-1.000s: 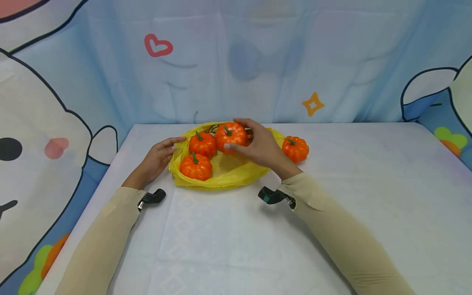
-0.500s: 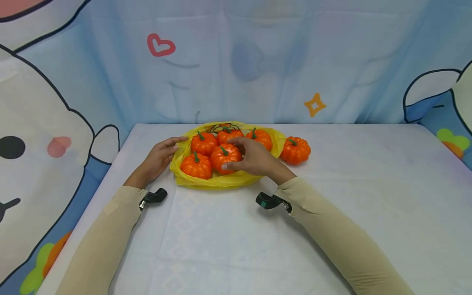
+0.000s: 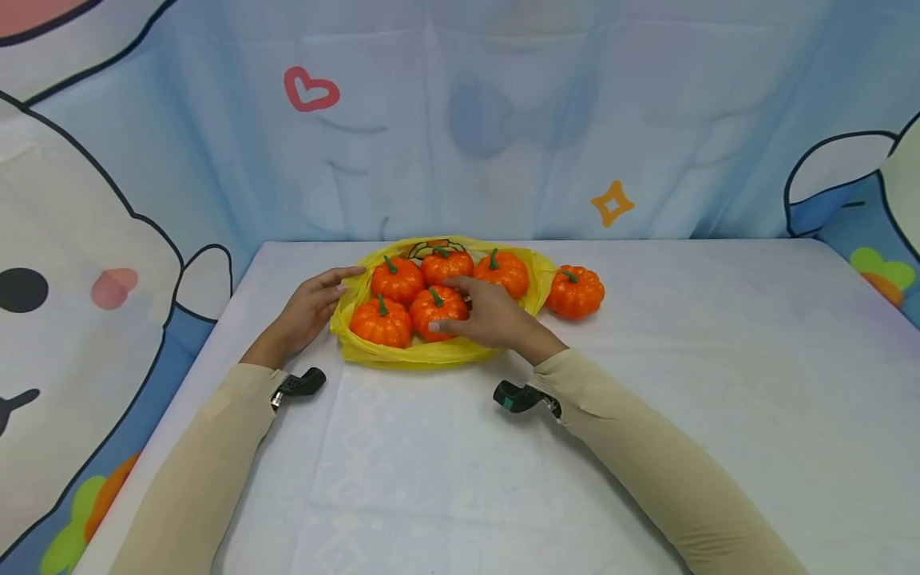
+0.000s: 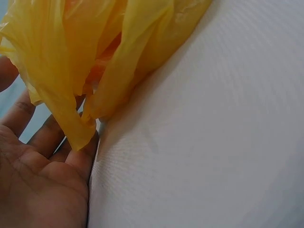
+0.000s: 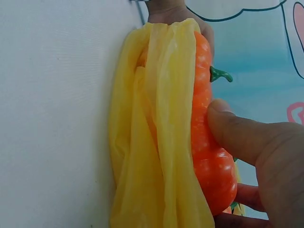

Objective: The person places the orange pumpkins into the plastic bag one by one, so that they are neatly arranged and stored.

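Note:
A yellow plastic bag [image 3: 420, 357] lies spread with its mouth wide, holding several small orange pumpkins with green stems. My right hand [image 3: 496, 315] grips the front right pumpkin [image 3: 435, 307], thumb in front and fingers behind; in the right wrist view the thumb presses that pumpkin [image 5: 213, 178]. At the bag's left edge is my left hand [image 3: 307, 310], its fingers loosely extended against the plastic. In the left wrist view the bag's gathered edge [image 4: 78, 128] hangs over those fingers. One more pumpkin [image 3: 575, 293] sits on the table, just outside the bag's right edge.
The white-clothed table [image 3: 431, 479] stretches in front of the bag and off to the right. A blue cartoon curtain [image 3: 503, 120] hangs right behind the table's far edge. Dark wrist cameras [image 3: 302, 382] stick out from both sleeves.
My right hand has brought the pumpkin down from the bag's back middle to its front, beside the front left pumpkin. Pumpkins at the back now show. The left hand has stayed put.

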`<state>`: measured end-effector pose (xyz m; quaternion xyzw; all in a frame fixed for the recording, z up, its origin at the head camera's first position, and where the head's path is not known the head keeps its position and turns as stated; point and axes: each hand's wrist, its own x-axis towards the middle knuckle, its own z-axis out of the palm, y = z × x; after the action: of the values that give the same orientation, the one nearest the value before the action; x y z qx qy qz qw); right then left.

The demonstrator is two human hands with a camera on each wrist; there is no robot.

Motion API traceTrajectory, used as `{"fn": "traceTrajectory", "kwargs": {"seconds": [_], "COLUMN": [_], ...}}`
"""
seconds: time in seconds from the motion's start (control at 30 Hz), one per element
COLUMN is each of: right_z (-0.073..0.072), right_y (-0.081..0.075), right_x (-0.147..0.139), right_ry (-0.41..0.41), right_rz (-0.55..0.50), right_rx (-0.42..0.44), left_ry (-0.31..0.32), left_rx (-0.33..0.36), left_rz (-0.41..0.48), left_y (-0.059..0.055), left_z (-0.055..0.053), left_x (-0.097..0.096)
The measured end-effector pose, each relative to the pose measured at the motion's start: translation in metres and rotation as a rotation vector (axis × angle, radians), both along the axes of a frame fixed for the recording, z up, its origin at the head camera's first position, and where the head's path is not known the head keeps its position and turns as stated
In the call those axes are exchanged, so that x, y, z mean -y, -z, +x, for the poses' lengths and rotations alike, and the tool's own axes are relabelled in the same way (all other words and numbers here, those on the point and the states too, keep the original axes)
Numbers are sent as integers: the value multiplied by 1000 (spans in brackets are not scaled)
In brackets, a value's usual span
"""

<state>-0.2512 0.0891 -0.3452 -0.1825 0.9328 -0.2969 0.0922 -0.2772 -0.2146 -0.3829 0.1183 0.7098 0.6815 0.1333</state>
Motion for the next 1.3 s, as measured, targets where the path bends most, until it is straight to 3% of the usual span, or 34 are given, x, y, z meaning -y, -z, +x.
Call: {"fn": "traceTrajectory", "kwargs": {"seconds": [0.27, 0.57, 0.8, 0.93, 1.3], "right_z": [1, 3, 4, 6, 7], "right_y": [5, 3, -14, -26, -51], "right_x": [2, 4, -4, -9, -30], "right_ry": [35, 41, -5, -36, -45], "right_rz": [8, 45, 150, 175, 142], "right_rx": [-59, -60, 24, 9, 43], "left_ry": [1, 2, 0, 0, 3], "left_rx": [5, 7, 2, 1, -2], "left_rz": [-3, -7, -9, -6, -11], "left_y": [0, -1, 1, 1, 1], "left_z": [-1, 0, 0, 0, 0], "left_x": [0, 1, 3, 3, 3]}}
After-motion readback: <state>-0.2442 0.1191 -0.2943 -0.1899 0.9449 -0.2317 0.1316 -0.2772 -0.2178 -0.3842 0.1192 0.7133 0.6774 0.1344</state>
